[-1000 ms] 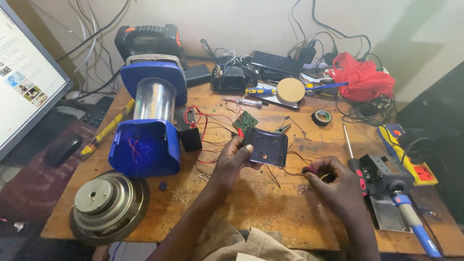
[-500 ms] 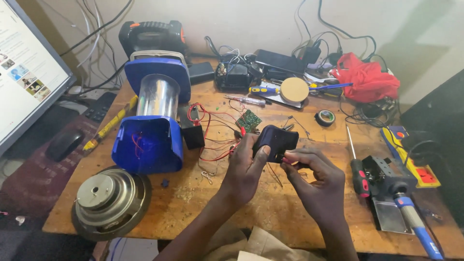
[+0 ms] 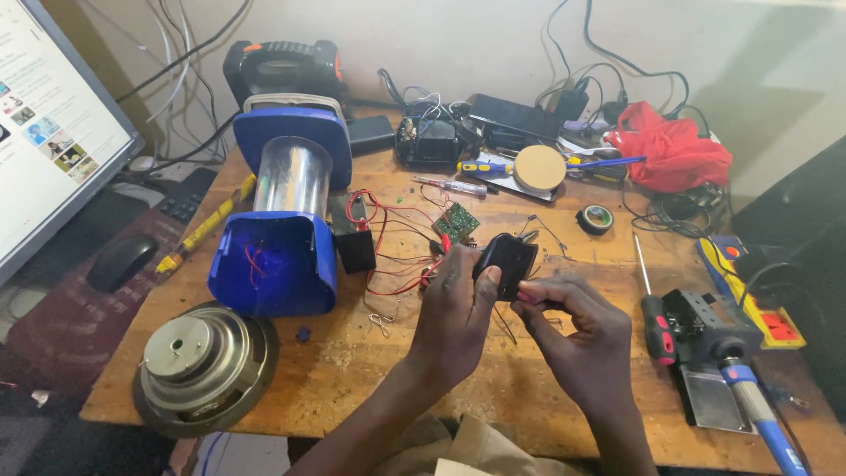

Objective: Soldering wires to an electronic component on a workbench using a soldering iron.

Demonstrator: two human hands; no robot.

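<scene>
1. Head view, hands. The left hand (image 3: 454,313) grips a small black board (image 3: 505,259) above the wooden table (image 3: 352,388), fingers curled round its left edge and thumb on its face. The right hand (image 3: 586,330) is nearly shut, its fingertips pinched on something small and pinkish at the lower right corner of the board; what that item is cannot be told.

2. Head view, position of the board. It is held clear of the table top, just right of the red wires (image 3: 388,256) and below a small green circuit board (image 3: 456,221).

3. Head view, orientation. The long axis of the black board runs from lower left to upper right; its broad face tilts toward the camera.

4. Head view, edges. The near edge of the table passes under both forearms. The left edge lies beside a speaker (image 3: 201,363), which overhangs the near left corner.

5. Head view, open room. Bare wood lies below and left of the hands, between the speaker and the wrists. To the left the blue housing (image 3: 282,220) with its clear cylinder stands close by. To the right a red-handled screwdriver (image 3: 652,304) and a soldering iron stand (image 3: 705,353) lie near the right hand. The back of the table is crowded with cables, a roll of tape (image 3: 596,219) and a red cloth (image 3: 674,150).
</scene>
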